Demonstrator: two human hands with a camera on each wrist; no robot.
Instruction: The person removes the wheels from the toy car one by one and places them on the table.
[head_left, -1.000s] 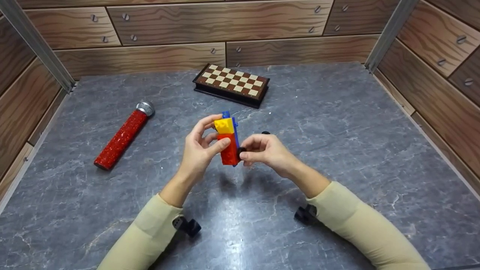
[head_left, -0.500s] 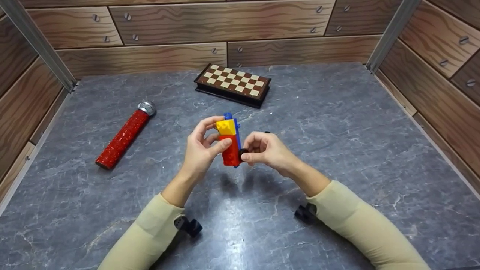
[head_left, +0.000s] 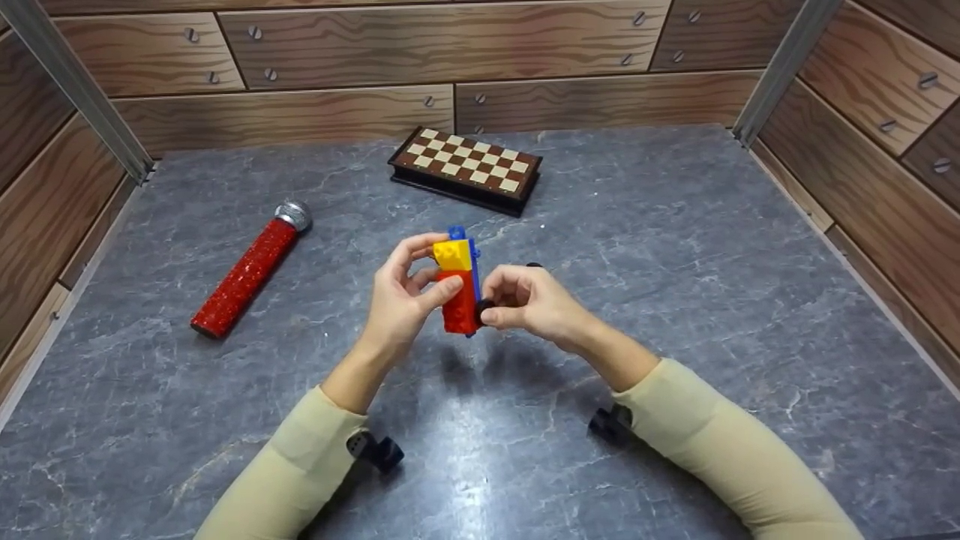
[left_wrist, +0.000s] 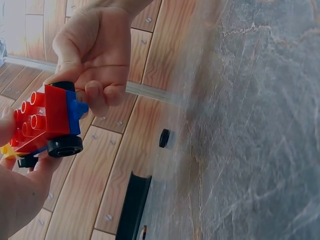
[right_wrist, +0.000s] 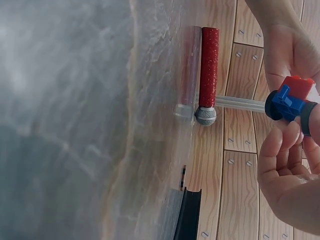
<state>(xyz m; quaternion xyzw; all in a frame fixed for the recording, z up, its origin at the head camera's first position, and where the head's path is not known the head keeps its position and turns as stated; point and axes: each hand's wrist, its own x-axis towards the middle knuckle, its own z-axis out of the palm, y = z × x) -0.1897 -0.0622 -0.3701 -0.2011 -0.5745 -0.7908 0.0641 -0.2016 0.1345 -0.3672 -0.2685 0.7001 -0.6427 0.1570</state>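
Toy car (head_left: 460,306), left grip (head_left: 403,291) holding; three wheels (left_wrist: 65,146) seemingly on, one pinched by right grip (head_left: 531,298); loose wheel (left_wrist: 164,138) beyond, apparently left to fit.

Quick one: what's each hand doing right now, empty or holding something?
Left hand: closed, holding the toy brick car.
Right hand: closed, thumb and fingers pinching a black wheel at the car's side.
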